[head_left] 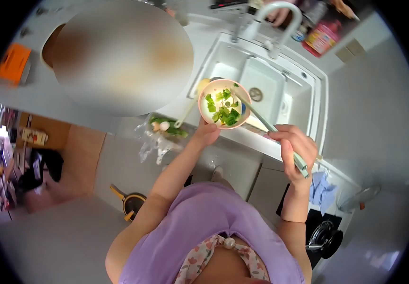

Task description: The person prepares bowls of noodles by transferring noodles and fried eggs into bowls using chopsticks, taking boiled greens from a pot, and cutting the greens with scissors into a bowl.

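A pink-rimmed bowl point(218, 82) holds chopped green leaves point(228, 115) in pale liquid. Closed on the bowl's lower edge, my left hand point(208, 133) holds it up at the front edge of the sink. Pale green chopsticks point(261, 117) slant from the bowl to my right hand point(295, 149), whose fingers are wrapped round their upper part. Their tips reach the upper right part of the bowl, near the leaves.
Behind the bowl is a white double sink point(266, 75) with a curved faucet point(280, 5). A pink bottle point(321, 39) stands beyond it. Vegetables in a plastic bag point(159, 127) lie left of my left hand. A yellow-rimmed pan point(133, 203) is lower left.
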Demonstrator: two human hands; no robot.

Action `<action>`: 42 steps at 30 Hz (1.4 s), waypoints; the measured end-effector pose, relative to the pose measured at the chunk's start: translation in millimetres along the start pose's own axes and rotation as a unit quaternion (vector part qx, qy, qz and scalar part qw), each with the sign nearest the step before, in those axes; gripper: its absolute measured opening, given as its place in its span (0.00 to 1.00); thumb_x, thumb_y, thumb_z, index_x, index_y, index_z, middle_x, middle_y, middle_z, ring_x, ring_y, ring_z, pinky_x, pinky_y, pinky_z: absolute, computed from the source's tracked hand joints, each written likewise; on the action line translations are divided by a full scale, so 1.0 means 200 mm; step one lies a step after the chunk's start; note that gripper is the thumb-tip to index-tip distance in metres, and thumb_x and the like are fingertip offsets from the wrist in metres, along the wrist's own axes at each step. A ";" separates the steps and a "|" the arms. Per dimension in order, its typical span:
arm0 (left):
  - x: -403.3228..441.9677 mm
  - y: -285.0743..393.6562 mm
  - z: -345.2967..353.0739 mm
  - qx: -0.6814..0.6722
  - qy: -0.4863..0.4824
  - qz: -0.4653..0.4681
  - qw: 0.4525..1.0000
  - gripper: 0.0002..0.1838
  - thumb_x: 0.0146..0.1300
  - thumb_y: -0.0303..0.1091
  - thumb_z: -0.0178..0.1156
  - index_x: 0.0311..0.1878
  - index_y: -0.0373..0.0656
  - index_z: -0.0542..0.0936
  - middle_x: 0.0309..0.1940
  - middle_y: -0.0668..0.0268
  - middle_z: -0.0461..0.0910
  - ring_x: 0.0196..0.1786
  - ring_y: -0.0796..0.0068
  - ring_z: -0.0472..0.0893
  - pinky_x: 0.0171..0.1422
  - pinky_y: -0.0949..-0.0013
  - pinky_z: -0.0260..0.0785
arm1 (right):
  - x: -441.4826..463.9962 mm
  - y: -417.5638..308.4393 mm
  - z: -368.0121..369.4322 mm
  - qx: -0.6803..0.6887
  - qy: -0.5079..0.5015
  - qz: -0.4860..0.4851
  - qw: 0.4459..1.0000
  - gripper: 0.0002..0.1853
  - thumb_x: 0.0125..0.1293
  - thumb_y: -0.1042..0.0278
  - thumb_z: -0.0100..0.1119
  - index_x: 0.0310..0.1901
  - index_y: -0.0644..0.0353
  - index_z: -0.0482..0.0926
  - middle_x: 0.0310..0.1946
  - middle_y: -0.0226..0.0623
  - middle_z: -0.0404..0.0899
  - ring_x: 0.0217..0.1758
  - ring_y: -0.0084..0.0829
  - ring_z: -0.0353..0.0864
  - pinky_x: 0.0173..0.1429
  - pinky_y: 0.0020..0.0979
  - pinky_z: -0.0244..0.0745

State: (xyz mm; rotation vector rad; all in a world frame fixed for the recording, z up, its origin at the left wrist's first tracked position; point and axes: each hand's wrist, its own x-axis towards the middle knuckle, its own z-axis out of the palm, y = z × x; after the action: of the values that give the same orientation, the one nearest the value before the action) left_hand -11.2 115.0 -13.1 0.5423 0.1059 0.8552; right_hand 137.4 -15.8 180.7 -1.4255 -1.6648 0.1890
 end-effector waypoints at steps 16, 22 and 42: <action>-0.77 1.52 -0.56 0.033 0.074 0.142 0.987 0.54 0.43 0.72 0.54 0.66 0.43 0.51 0.64 0.64 0.57 0.66 0.66 0.58 0.68 0.57 0.52 | 0.54 -1.00 1.36 0.043 -0.193 -0.186 0.963 0.02 0.50 0.76 0.59 0.27 0.60 0.75 0.26 0.36 0.76 0.21 0.30 0.75 0.23 0.27 0.70; -0.79 1.64 -0.77 0.032 0.100 0.113 0.988 0.48 0.45 0.64 0.58 0.66 0.49 0.54 0.63 0.65 0.59 0.64 0.64 0.60 0.66 0.54 0.55 | 0.65 -1.07 1.53 -0.010 -0.190 -0.152 0.970 0.05 0.50 0.74 0.62 0.26 0.59 0.74 0.27 0.35 0.76 0.22 0.33 0.75 0.24 0.29 0.70; 0.04 2.28 -1.13 0.089 0.156 0.069 0.981 0.38 0.55 0.62 0.44 0.65 0.50 0.56 0.64 0.68 0.57 0.67 0.66 0.56 0.69 0.56 0.47 | 0.98 0.13 1.70 0.117 0.223 0.358 0.899 0.13 0.64 0.64 0.52 0.29 0.67 0.74 0.22 0.33 0.75 0.27 0.26 0.81 0.30 0.22 0.73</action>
State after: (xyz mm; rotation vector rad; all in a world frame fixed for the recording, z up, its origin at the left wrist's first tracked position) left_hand -388.0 455.4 18.4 0.5837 0.4393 1.0700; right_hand -68.2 301.3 70.7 -1.6810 -0.6718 0.4197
